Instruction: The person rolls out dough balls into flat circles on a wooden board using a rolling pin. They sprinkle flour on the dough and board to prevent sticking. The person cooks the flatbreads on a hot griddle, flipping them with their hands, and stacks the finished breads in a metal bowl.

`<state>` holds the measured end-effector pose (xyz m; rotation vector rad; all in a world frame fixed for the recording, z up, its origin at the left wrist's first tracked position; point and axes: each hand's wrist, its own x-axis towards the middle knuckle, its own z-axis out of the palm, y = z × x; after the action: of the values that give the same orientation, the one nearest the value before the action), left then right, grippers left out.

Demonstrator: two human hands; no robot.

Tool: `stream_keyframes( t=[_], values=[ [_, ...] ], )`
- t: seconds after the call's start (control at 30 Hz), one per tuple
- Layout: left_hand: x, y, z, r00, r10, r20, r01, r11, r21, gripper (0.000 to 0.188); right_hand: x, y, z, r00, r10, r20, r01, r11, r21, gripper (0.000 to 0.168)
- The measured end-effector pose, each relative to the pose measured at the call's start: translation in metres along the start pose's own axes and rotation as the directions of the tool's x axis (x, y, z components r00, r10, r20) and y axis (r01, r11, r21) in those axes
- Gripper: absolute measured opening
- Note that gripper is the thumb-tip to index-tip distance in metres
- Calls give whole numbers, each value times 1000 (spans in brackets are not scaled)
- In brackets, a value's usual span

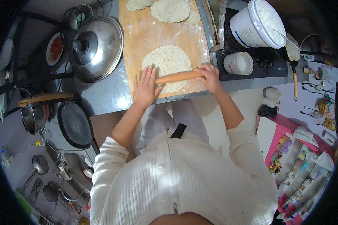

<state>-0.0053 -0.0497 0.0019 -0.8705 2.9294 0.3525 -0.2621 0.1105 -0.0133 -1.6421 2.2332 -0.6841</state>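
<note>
A light wooden rolling pin point(180, 76) lies across a flat round of speckled dough point(169, 57) on a floured wooden board point(135, 31). My right hand point(208, 77) has its fingers curled round the pin's right end, close to the board's right edge. Over the pin's left end lies my left hand point(146, 88), palm down with its fingers stretched forward and the thumb apart; this end is hidden beneath the palm. At the board's far end are a large rolled round point(170, 10), a smaller round point(193, 17) and a stack of thin rounds point(133, 5).
Left of the board stands a domed steel lid point(101, 47) on the metal counter point(112, 94). A large white flour bucket point(248, 31) with a utensil in it and a small white tub point(238, 64) stand on the black cooktop point(267, 73) at right. A black round pan point(74, 125) is at lower left.
</note>
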Motion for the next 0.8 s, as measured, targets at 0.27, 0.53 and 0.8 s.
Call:
stream_keyframes(
  t=[0.27,0.53,0.8],
  values=[
    [-57,19,22,981,125,150,-107,987,-118,79,-53,0,8,997,64,29,-64,998,-2,38],
    [6,20,18,1000,-1,-19,0,997,-80,80,-10,25,-7,1000,-7,-3,7,1000,-2,37],
    [-22,22,18,993,108,51,-103,991,-87,74,-45,9,-12,998,56,-35,-56,998,-3,35]
  ],
)
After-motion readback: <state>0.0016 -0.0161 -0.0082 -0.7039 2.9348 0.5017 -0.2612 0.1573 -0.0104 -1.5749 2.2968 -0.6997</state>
